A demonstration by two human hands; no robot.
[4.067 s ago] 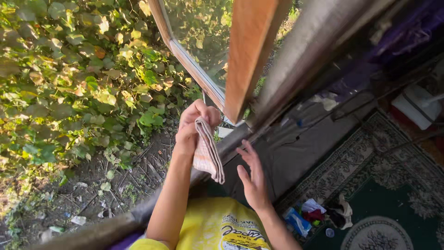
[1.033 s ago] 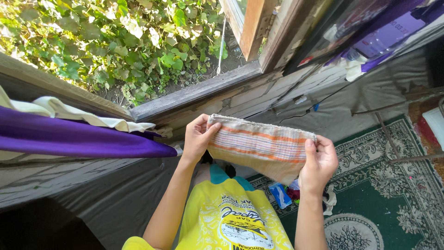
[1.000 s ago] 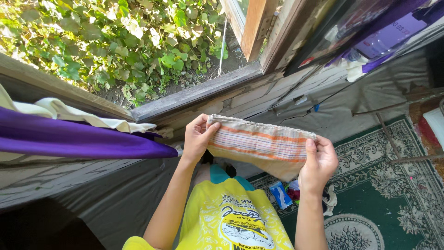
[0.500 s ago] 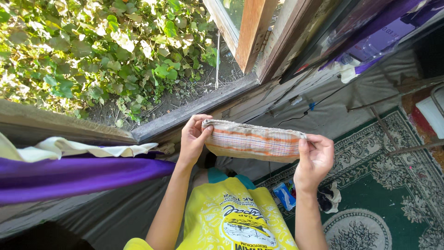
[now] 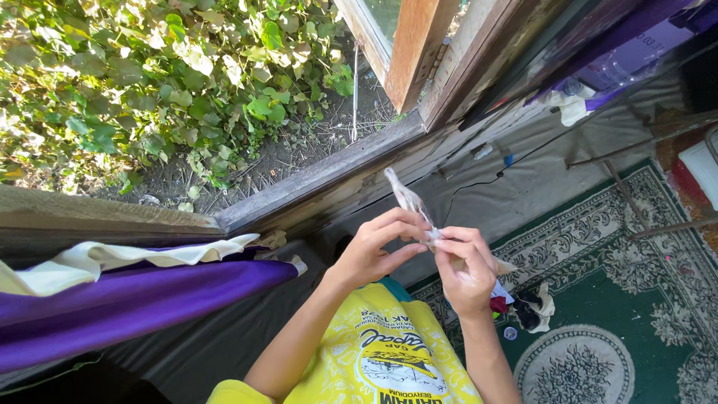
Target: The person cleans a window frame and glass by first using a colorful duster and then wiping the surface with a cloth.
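My left hand (image 5: 372,248) and my right hand (image 5: 465,268) meet in front of my chest, both pinching a folded beige cloth with orange stripes (image 5: 408,200). The cloth is folded narrow, so I see it edge-on. One end sticks up toward the wooden window sill (image 5: 321,176); most of the rest is hidden between my fingers. I wear a yellow printed shirt (image 5: 389,359).
An open wooden window frame (image 5: 415,45) looks out on green leafy plants (image 5: 149,82) and bare soil. Purple and cream curtain fabric (image 5: 112,288) hangs at the left. A green patterned rug (image 5: 636,299) lies below, with small crumpled items (image 5: 527,307) on it.
My hands have come together, folding the cloth from a wide stretched strip into a narrow bundle. Earlier still, only my left hand held it at the window.
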